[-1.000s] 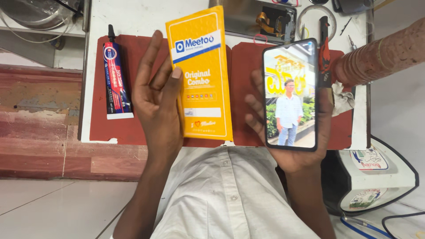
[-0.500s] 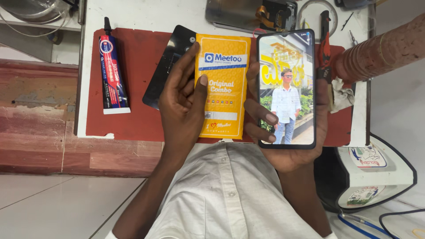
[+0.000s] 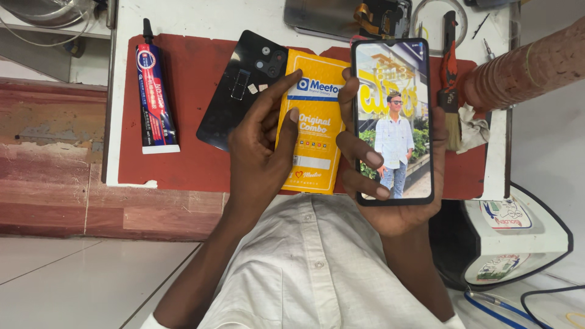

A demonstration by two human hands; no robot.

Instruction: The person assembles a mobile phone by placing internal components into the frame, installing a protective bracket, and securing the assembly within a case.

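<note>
Closest in, a crumpled white shirt (image 3: pixel 304 268) fills the bottom, plain cotton with small buttons, and pale glossy floor tiles (image 3: pixel 73 280) lie beside it. Up from there, the right hand (image 3: pixel 396 183) grips a smartphone (image 3: pixel 393 122), fingers curled over its lit glass face, which shows a photo of a person outdoors; the slab is thin, black-rimmed, upright in the palm. Just beside it, touching its edge, the left hand (image 3: pixel 262 146) pinches a yellow packet (image 3: pixel 312 122), flat, glossy and rectangular, thumb on its front and fingers behind. Both hover over a dull red mat (image 3: pixel 189 164) with a leathery look, laid on a white worktop (image 3: pixel 119 91) beside a worn red-brown ledge (image 3: pixel 49 164). On the mat, partly under the left fingers, lies a black phone back cover (image 3: pixel 241 85), shiny, with camera cut-outs. Left of it sits a glue tube (image 3: pixel 155 91), red and blue, black nozzle pointing away. Right of the phone, a red-handled brush (image 3: pixel 450 79) and a crumpled rag (image 3: pixel 475 131). Farthest off, an opened metal phone frame (image 3: pixel 341 18) with an orange ribbon cable.
</note>
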